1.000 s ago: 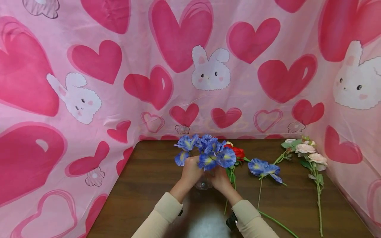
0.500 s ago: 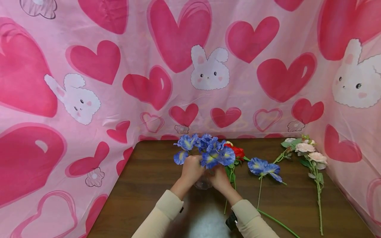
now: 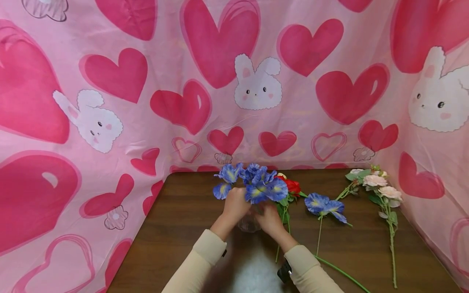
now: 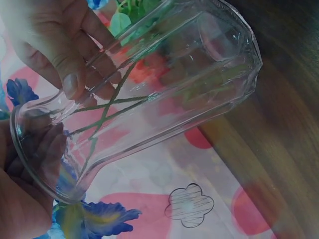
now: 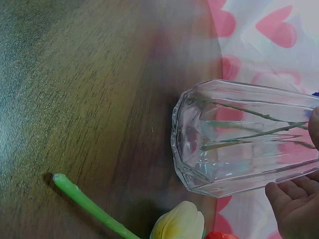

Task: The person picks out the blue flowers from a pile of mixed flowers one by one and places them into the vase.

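Observation:
A clear faceted glass vase stands between my hands, with several thin green stems crossing inside. Blue irises with yellow centres spread above its mouth and partly cover both hands. My right hand grips the vase's neck; in the right wrist view its thumb and fingers lie on either side of the glass. At the mouth, my left hand has its fingers curled behind the rim, visible through the glass in the left wrist view. Whether those fingers also touch stems is hidden.
Right of the vase lie a red flower, a pale yellow tulip and a loose blue iris. Farther right is a spray of pale pink roses. Heart-and-bunny cloth surrounds the brown wooden table.
The front iris bloom shifts slightly, first right and then back left and up. Both hands stay at the vase with small movements. The loose flowers lie as before.

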